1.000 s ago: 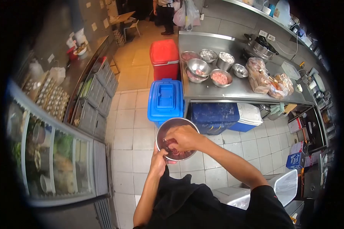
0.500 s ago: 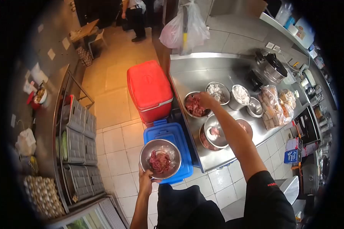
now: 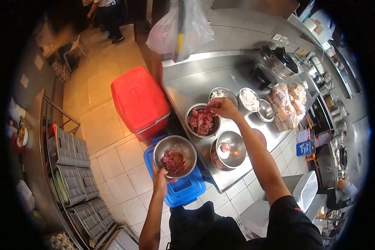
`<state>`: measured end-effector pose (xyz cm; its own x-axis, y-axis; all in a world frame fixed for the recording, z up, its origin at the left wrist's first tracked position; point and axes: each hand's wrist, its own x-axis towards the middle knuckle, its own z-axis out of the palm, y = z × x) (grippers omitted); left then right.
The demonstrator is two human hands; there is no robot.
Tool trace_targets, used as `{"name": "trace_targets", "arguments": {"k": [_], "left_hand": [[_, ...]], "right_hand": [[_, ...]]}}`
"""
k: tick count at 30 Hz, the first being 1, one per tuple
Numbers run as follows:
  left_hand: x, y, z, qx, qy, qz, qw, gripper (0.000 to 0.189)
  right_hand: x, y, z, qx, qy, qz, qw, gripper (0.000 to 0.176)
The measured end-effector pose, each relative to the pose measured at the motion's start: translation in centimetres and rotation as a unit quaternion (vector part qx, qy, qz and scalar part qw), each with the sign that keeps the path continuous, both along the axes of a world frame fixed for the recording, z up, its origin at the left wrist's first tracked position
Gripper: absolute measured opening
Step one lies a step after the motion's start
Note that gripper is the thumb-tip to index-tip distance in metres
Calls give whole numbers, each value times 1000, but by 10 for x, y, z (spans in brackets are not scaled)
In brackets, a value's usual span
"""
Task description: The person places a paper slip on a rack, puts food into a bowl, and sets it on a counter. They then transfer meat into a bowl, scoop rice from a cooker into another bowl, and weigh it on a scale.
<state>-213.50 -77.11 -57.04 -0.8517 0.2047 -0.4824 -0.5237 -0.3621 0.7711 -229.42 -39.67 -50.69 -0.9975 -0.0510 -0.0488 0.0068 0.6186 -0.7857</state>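
My left hand (image 3: 160,181) grips the near rim of a steel bowl (image 3: 188,146) that holds pieces of red meat (image 3: 175,161). The bowl is held over a blue lidded bin. At the right edge of another bowl of red meat (image 3: 201,122) on the steel counter, my right hand (image 3: 224,108) has its fingers pinched on a piece of meat (image 3: 212,109). Behind that hand sits a bowl of white pieces (image 3: 217,94). Nearer to me, a steel bowl (image 3: 236,150) with a small piece of meat inside rests on another container.
A red cooler (image 3: 139,100) stands left of the counter (image 3: 187,79), beyond the blue bin (image 3: 183,192). Plastic bags (image 3: 181,31) hang over the counter's far edge. Wrapped packages (image 3: 284,106) and a steel pot (image 3: 275,62) are at right. People stand at far left and lower right.
The view has shifted, so the counter and cooler appear further left. My right hand has lifted slightly from the meat bowl toward its rim, with meat between its fingers. The left still holds its bowl.
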Motion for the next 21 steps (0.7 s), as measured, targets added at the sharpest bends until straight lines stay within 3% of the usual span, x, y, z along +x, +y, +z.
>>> {"name": "trace_targets", "arguments": {"k": [2, 4, 8, 9, 10, 12, 14, 17, 21], "left_hand": [[-9, 15, 3, 2, -6, -14, 1000, 70], [-14, 26, 13, 21, 25, -32, 999, 71], [-15, 35, 11, 21, 10, -35, 999, 74], [-15, 35, 20, 10, 2, -49, 999, 74], [-11, 34, 24, -2, 6, -54, 998, 74], [-10, 35, 33, -22, 32, -82, 996, 75], [-2, 35, 57, -28, 46, -125, 991, 76], [21, 44, 82, -45, 87, -144, 985, 73], [70, 66, 105, -53, 97, -200, 973, 78]], "right_hand": [[2, 1, -13, 22, 26, 8, 999, 20], [0, 3, -31, 141, 40, 26, 989, 16], [19, -28, 4, 53, 71, -8, 996, 18], [31, -40, 27, 2, -23, -28, 999, 16], [46, -51, 45, -10, -19, -33, 999, 16], [79, -69, 70, -80, -15, 95, 992, 19], [112, -85, 72, -21, 40, 211, 976, 24], [167, -88, 70, -2, 35, 246, 969, 32], [258, -67, 106, 13, -66, 92, 993, 44]]}}
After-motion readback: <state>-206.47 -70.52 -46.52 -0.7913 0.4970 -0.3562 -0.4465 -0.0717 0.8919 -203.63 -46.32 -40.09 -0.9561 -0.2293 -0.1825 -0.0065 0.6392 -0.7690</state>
